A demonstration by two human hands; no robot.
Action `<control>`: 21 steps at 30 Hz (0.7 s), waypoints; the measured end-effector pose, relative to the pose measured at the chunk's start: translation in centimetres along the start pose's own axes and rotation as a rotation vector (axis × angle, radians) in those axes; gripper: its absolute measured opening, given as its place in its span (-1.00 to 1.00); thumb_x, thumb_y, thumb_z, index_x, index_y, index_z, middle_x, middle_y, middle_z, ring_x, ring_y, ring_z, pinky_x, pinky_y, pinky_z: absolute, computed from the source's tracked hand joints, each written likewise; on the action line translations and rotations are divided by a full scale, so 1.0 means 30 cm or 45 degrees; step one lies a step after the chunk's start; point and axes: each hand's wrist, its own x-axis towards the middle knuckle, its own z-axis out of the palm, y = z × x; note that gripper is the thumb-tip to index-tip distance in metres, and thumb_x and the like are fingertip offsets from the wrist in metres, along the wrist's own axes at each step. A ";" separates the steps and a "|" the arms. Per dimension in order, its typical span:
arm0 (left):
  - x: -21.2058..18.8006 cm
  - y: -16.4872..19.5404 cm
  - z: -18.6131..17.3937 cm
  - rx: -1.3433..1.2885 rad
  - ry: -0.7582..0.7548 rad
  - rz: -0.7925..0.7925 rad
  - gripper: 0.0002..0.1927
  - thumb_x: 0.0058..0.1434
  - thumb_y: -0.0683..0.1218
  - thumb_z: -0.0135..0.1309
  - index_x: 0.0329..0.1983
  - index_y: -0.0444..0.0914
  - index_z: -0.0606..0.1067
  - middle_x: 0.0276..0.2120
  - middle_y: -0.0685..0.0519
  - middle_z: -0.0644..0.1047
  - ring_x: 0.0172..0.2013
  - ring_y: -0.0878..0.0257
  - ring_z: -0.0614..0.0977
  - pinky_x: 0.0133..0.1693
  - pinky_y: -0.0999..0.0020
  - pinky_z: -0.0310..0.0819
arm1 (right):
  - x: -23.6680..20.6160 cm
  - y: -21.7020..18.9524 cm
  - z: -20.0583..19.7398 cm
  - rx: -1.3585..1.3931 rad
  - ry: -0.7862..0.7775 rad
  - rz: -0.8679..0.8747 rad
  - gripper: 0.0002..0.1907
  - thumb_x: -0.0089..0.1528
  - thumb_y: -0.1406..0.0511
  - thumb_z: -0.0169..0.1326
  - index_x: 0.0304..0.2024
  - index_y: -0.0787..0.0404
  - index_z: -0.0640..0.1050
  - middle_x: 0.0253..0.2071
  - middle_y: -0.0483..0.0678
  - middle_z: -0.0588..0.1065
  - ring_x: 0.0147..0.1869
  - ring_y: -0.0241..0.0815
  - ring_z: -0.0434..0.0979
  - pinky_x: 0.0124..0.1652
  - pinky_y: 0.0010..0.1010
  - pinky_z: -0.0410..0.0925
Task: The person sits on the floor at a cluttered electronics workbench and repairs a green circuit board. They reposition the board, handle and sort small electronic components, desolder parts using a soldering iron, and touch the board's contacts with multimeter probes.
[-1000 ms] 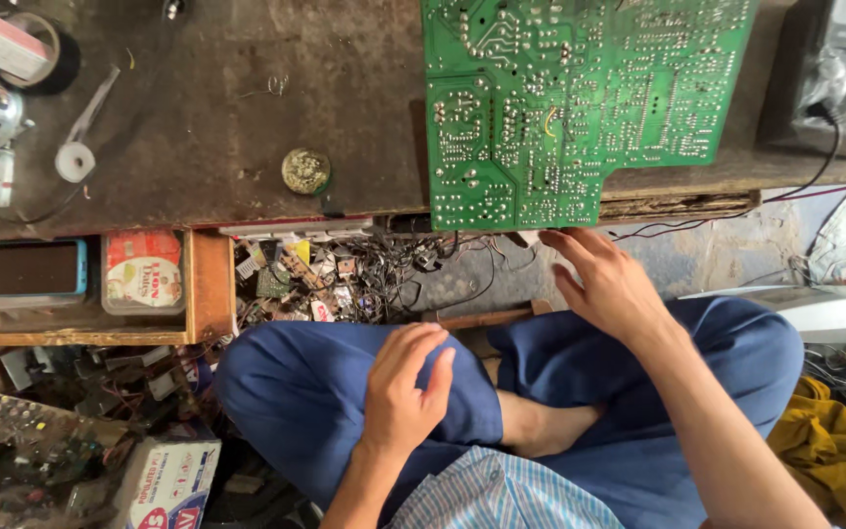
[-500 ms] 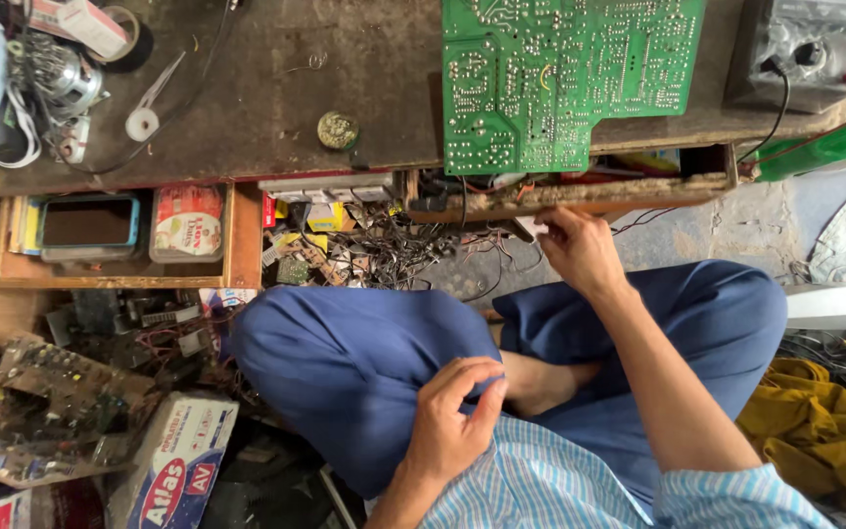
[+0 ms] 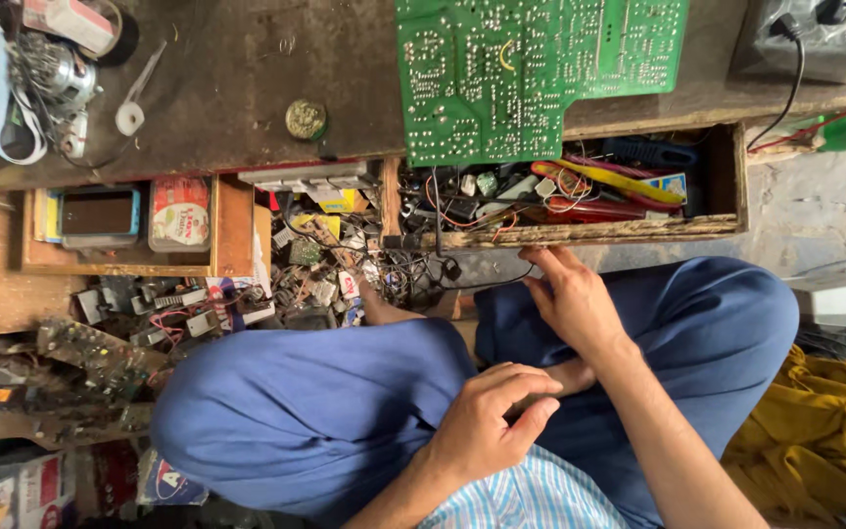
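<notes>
Green solder-dotted flat circuit board [image 3: 540, 73] overhanging the scarred dark workbench [image 3: 237, 88]; open rough wooden drawer [image 3: 580, 233] beneath, wires and tools inside (now drawn further out than before); right hand [image 3: 570, 299], fingers loosely together, tips at the drawer's front lip, empty; left hand [image 3: 487, 426] curled, pinching nothing visible, on blue cloth trousers [image 3: 305, 411].

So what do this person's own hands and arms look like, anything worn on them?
Both hands, the left hand and the right hand, are bare: no gloves, rings or watch visible. The forearms are uncovered too, with no sleeves reaching them. A light blue-and-white striped shirt shows at the bottom edge, above blue trousers.
</notes>
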 end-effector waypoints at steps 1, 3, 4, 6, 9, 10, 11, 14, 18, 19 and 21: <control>0.024 0.001 0.007 0.011 -0.008 0.018 -0.87 0.30 -0.20 0.18 -0.11 -0.34 0.55 -0.15 -0.10 0.63 -0.12 -0.01 0.68 -0.06 0.21 0.60 | 0.005 0.002 -0.003 0.024 0.003 0.017 -0.64 0.19 0.37 0.17 0.05 0.16 0.51 -0.02 0.16 0.53 -0.09 0.27 0.57 -0.15 -0.06 0.46; 0.067 0.004 0.020 -0.002 -0.050 0.016 -0.86 0.30 -0.21 0.17 -0.10 -0.34 0.55 -0.14 -0.09 0.63 -0.10 -0.01 0.69 -0.03 0.21 0.59 | 0.014 0.001 -0.005 0.019 -0.036 0.089 -0.64 0.19 0.36 0.18 0.05 0.15 0.51 -0.06 0.15 0.53 -0.11 0.25 0.58 -0.15 -0.08 0.47; 0.092 0.002 0.025 -0.015 -0.070 0.024 -0.85 0.30 -0.21 0.17 -0.10 -0.34 0.55 -0.14 -0.09 0.63 -0.09 -0.01 0.69 -0.02 0.21 0.59 | 0.019 0.000 -0.008 0.005 -0.051 0.124 -0.63 0.19 0.35 0.18 0.06 0.14 0.51 -0.08 0.14 0.53 -0.12 0.24 0.58 -0.15 -0.08 0.47; 0.137 -0.002 0.033 -0.032 -0.099 0.073 -0.85 0.30 -0.20 0.17 -0.09 -0.34 0.55 -0.13 -0.09 0.63 -0.06 0.00 0.68 0.00 0.21 0.59 | 0.027 -0.005 -0.009 -0.009 -0.062 0.128 -0.63 0.19 0.35 0.17 0.07 0.14 0.51 -0.06 0.15 0.52 -0.12 0.25 0.58 -0.15 -0.08 0.47; 0.165 0.003 0.026 -0.054 -0.120 0.080 -0.84 0.31 -0.19 0.18 -0.08 -0.33 0.55 -0.12 -0.09 0.63 -0.06 0.01 0.68 0.00 0.21 0.59 | 0.033 -0.022 -0.008 -0.030 -0.085 0.133 -0.62 0.19 0.35 0.17 0.07 0.16 0.50 -0.03 0.16 0.52 -0.11 0.26 0.57 -0.15 -0.07 0.47; 0.171 0.004 0.019 -0.056 -0.127 0.088 -0.84 0.31 -0.19 0.18 -0.07 -0.32 0.56 -0.12 -0.08 0.63 -0.07 0.01 0.68 -0.01 0.22 0.60 | 0.036 -0.029 -0.008 -0.041 -0.078 0.129 -0.62 0.19 0.35 0.17 0.07 0.16 0.50 -0.02 0.16 0.51 -0.10 0.27 0.56 -0.15 -0.07 0.47; 0.170 0.006 0.010 -0.058 -0.125 0.086 -0.84 0.31 -0.19 0.18 -0.07 -0.32 0.56 -0.13 -0.09 0.64 -0.07 0.02 0.69 -0.01 0.22 0.60 | 0.035 -0.037 -0.008 -0.050 -0.086 0.149 -0.62 0.19 0.35 0.17 0.07 0.16 0.50 -0.02 0.16 0.51 -0.11 0.27 0.57 -0.16 -0.07 0.47; 0.167 -0.003 -0.034 -0.043 -0.128 0.129 -0.83 0.30 -0.18 0.19 -0.07 -0.32 0.57 -0.14 -0.09 0.64 -0.08 0.02 0.69 -0.02 0.22 0.61 | 0.034 -0.060 -0.003 -0.079 -0.047 0.177 -0.62 0.19 0.33 0.18 0.07 0.15 0.50 -0.02 0.15 0.51 -0.11 0.26 0.57 -0.16 -0.07 0.47; 0.148 -0.048 -0.138 0.010 -0.073 0.204 -0.85 0.28 -0.20 0.20 -0.10 -0.31 0.58 -0.14 -0.08 0.65 -0.09 0.03 0.71 -0.01 0.25 0.61 | 0.021 -0.105 0.021 -0.100 0.017 0.244 -0.60 0.19 0.32 0.18 0.10 0.14 0.50 -0.03 0.15 0.51 -0.09 0.26 0.57 -0.15 -0.08 0.47; 0.138 -0.059 -0.176 0.026 -0.046 0.209 -0.86 0.28 -0.21 0.20 -0.11 -0.30 0.58 -0.14 -0.08 0.65 -0.10 0.04 0.71 -0.01 0.26 0.61 | 0.016 -0.121 0.024 -0.101 0.011 0.284 -0.60 0.20 0.32 0.18 0.11 0.13 0.50 -0.02 0.14 0.50 -0.09 0.26 0.57 -0.14 -0.08 0.47; 0.119 -0.080 -0.267 0.022 0.063 0.161 -0.86 0.26 -0.22 0.20 -0.12 -0.31 0.59 -0.17 -0.05 0.66 -0.14 0.10 0.72 -0.06 0.31 0.61 | -0.001 -0.157 0.018 -0.180 0.021 0.184 -0.56 0.18 0.32 0.20 0.11 0.24 0.50 -0.03 0.20 0.51 -0.11 0.29 0.56 -0.18 -0.06 0.46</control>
